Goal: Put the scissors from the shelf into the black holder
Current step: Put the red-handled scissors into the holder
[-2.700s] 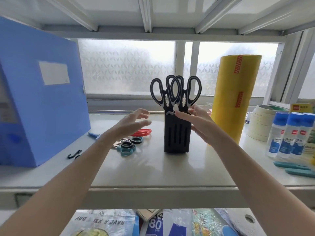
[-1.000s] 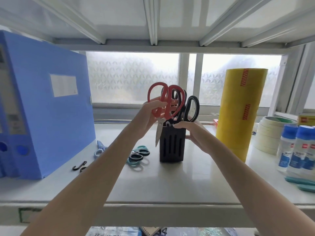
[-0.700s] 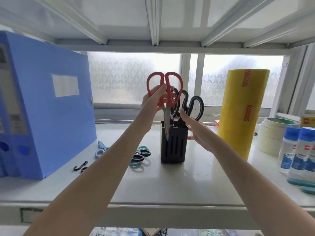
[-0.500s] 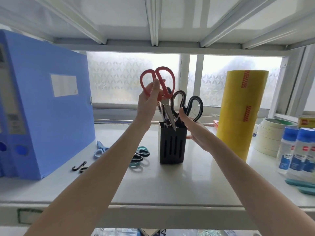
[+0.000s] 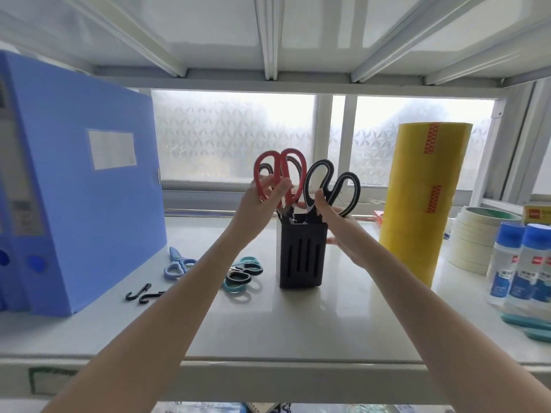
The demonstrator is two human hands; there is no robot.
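Shelf: red-handled scissors (image 5: 280, 174) upright in black holder (image 5: 301, 254).

Left hand (image 5: 262, 198) raised, pinch grip closed; right hand (image 5: 340, 228) apparently cupped, lower.

blue file box (image 5: 80, 186) left | yellow roll (image 5: 423, 204) right | glue bottles (image 5: 521, 263)

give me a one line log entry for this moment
left hand: grips red scissors, blades in holder | right hand: steadies holder
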